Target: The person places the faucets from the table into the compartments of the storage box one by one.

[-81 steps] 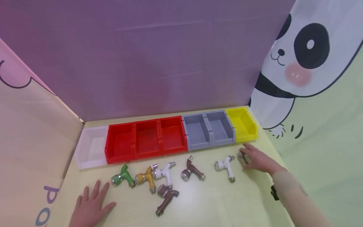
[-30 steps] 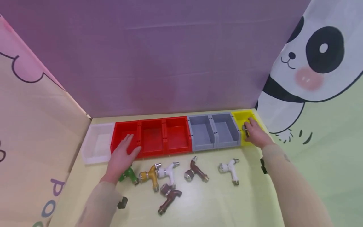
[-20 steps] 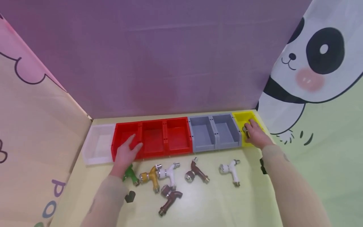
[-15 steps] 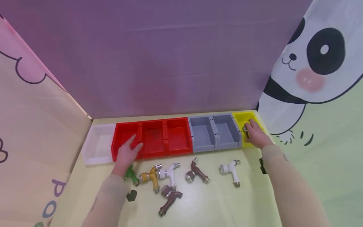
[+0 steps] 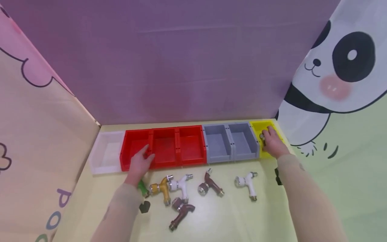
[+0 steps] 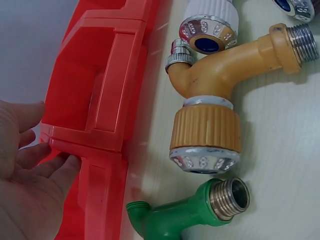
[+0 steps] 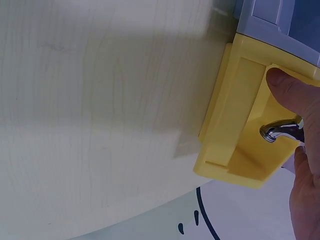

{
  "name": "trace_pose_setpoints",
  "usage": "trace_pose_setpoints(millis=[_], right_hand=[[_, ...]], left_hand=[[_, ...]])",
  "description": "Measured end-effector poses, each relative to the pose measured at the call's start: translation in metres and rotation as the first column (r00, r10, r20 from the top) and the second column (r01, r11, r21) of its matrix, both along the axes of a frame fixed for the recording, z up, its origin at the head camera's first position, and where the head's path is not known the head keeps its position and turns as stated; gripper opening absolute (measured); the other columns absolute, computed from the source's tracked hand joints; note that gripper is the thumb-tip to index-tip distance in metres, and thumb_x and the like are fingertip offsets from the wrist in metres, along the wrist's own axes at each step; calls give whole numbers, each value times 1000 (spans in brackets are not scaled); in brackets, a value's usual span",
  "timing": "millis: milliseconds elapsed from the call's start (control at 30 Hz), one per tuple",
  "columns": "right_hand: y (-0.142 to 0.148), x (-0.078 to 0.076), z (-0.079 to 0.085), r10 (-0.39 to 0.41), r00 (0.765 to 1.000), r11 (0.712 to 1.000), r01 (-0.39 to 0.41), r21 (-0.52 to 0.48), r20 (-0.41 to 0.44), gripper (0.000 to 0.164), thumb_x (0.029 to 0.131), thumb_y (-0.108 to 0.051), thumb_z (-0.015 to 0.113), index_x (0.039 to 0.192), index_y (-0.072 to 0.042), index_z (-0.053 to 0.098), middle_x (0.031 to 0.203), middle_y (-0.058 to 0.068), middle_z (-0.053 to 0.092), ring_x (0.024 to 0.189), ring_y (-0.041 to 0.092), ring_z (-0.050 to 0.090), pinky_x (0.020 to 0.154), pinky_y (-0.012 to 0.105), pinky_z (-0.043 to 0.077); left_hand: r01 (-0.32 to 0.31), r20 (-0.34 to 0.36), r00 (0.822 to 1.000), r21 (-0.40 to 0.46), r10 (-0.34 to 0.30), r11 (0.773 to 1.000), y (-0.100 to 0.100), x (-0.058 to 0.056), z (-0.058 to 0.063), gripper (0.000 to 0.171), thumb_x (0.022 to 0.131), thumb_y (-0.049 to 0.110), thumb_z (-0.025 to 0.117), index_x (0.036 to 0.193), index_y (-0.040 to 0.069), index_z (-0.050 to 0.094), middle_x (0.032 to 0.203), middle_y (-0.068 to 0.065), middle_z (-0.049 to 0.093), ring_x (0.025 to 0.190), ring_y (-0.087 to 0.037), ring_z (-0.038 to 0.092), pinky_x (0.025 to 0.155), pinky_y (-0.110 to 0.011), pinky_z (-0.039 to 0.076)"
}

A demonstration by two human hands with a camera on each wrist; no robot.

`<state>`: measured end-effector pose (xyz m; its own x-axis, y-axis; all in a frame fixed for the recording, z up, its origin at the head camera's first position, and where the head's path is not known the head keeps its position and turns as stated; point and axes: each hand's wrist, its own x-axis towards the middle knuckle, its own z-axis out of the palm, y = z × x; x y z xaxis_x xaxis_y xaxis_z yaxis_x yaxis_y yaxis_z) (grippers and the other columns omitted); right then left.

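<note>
At the far right in the head view, my right hand [image 5: 275, 143] is over the yellow bin [image 5: 264, 155]. It grips a chrome tap [image 5: 262, 137], whose curved spout [image 7: 282, 129] shows below the thumb in the right wrist view; the hand covers the remainder. My left hand [image 5: 140, 165] reaches over the left red bin [image 5: 127, 151]. Its thumb and loosely bent fingers lie on either side of the divider towards the middle red bin [image 5: 164, 144], with no tap in them. Just below that hand is a green tap [image 6: 175, 215], partly hidden by the wrist in the head view.
An ochre tap [image 5: 163, 190], two white taps [image 5: 182, 186] [image 5: 248, 185] and two brown taps [image 5: 211, 184] [image 5: 181, 213] lie on the table. A white bin [image 5: 105, 154], another red bin [image 5: 191, 148] and two grey bins [image 5: 217, 141] [image 5: 243, 139] complete the row against the backdrop.
My right hand has carried the chrome tap from the table into the yellow bin's space. The left hand has risen from the table to the red bins and shifted slightly right.
</note>
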<state>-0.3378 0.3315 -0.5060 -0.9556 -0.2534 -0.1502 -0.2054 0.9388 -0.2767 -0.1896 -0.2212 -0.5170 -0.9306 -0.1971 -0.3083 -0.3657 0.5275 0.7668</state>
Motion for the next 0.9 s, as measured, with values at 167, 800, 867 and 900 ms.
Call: trace_pose_setpoints(millis=[167, 800, 867, 900], right_hand=[[3, 2, -2, -4, 1000, 1000, 4, 1, -27, 74, 86, 10, 72, 148, 9, 32, 162, 36, 6, 149, 54, 13, 118, 68, 21], [21, 24, 12, 223, 961, 975, -218, 50, -164, 73, 88, -13, 79, 150, 2, 43, 146, 34, 41, 128, 54, 45, 108, 70, 37], [20, 29, 13, 262, 949, 965, -257, 50, -175, 70, 89, -12, 79, 149, 2, 45, 145, 32, 44, 128, 53, 46, 108, 68, 39], [18, 32, 14, 281, 942, 960, -278, 44, -182, 69, 88, -12, 79, 148, 3, 46, 144, 32, 46, 129, 52, 47, 108, 68, 39]], left_hand=[[6, -3, 1000, -7, -6, 1000, 3, -2, -1, 72, 103, 26, 63, 163, 13, 26, 159, -19, 40, 144, -42, 39, 109, -53, 47], [-26, -65, 998, -84, 21, 996, -5, -1, -15, 58, 106, 20, 57, 156, 0, 36, 155, -26, 44, 144, -46, 39, 114, -56, 41], [-35, -72, 997, -78, 29, 996, -5, -1, -15, 57, 106, 20, 57, 156, 0, 37, 154, -26, 45, 144, -46, 40, 113, -55, 42], [-40, -71, 997, -70, 35, 997, -5, 0, -15, 57, 106, 20, 57, 156, 0, 38, 154, -25, 45, 144, -45, 40, 113, -55, 42]])
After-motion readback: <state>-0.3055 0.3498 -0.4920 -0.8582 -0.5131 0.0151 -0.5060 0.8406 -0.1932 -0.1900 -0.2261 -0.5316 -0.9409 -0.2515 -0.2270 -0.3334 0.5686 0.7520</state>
